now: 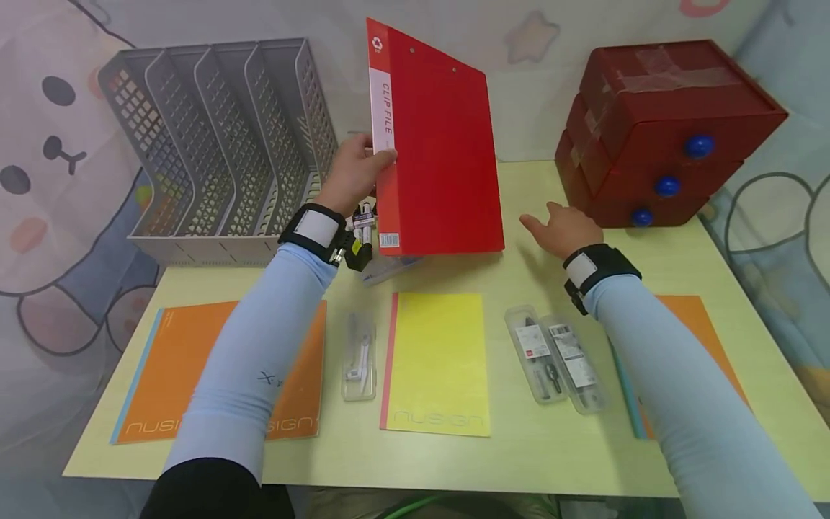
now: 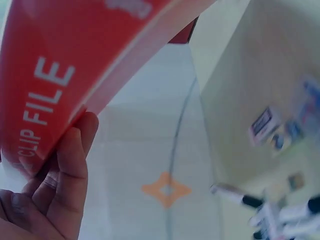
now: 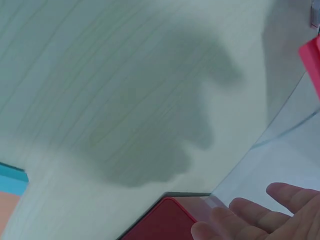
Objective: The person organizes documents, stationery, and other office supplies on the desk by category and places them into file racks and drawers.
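A red clip file (image 1: 441,144) stands upright above the back of the table, its white-labelled spine toward the left. My left hand (image 1: 355,173) grips that spine, thumb on the near side; in the left wrist view the fingers (image 2: 72,155) curl round its edge beside the "CLIP FILE" lettering. My right hand (image 1: 563,229) hovers over the table between the file and the red drawer unit (image 1: 668,137), fingers loosely spread and holding nothing. Behind the left wrist, white-barrelled pens (image 1: 366,223) and small items lie partly hidden by the file.
A grey file rack (image 1: 220,144) with slots stands at the back left. Along the front lie an orange notebook (image 1: 194,375), a clear case with a compass (image 1: 359,357), a yellow notebook (image 1: 437,364), two clear cases (image 1: 534,353) and another orange notebook (image 1: 703,331) under the right arm.
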The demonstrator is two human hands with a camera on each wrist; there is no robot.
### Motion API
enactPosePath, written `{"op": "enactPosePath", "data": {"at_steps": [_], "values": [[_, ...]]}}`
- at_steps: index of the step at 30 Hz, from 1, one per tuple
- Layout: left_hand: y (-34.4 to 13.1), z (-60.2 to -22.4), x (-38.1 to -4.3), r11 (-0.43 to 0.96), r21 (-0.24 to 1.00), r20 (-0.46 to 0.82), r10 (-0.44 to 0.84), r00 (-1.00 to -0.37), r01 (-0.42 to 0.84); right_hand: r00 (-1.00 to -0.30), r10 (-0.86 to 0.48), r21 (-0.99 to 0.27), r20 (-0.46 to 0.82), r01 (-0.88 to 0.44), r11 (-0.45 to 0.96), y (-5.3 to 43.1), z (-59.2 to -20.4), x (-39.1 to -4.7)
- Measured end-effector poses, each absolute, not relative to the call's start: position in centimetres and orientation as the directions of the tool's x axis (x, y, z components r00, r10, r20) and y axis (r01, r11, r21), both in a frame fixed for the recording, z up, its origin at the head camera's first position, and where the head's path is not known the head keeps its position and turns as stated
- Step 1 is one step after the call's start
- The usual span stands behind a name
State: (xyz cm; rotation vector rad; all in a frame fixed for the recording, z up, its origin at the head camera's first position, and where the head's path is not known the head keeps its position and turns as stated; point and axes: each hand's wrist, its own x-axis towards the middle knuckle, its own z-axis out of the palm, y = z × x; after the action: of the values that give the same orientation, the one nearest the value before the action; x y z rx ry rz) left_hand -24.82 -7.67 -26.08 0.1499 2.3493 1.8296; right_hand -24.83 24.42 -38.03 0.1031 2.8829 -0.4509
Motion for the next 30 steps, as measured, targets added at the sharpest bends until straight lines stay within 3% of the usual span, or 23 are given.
{"op": "enactPosePath", "data": {"at_steps": [12,16,23,30], "values": [[-11.0,-24.5,-25.7,0.412,0.883,0.228,0.046,-0.973,0.227,-0.978,-0.019,-0.253,-0.208,0.036,0.967,24.2,-38.8,-24.7],[-11.9,-23.1,-24.6,0.385,0.880,0.308,-0.017,-0.951,0.278,-0.980,-0.043,-0.247,-0.197,0.007,0.969,24.1,-38.7,-24.4],[-14.5,-20.6,-22.0,0.393,0.829,0.476,-0.125,-0.870,0.397,-0.952,-0.071,-0.165,-0.296,-0.022,0.986,24.0,-38.2,-24.2],[-17.9,-18.9,-21.8,0.323,0.822,0.550,-0.243,-0.799,0.468,-0.914,-0.087,-0.071,-0.395,-0.064,0.995,23.8,-37.5,-23.8]]}}
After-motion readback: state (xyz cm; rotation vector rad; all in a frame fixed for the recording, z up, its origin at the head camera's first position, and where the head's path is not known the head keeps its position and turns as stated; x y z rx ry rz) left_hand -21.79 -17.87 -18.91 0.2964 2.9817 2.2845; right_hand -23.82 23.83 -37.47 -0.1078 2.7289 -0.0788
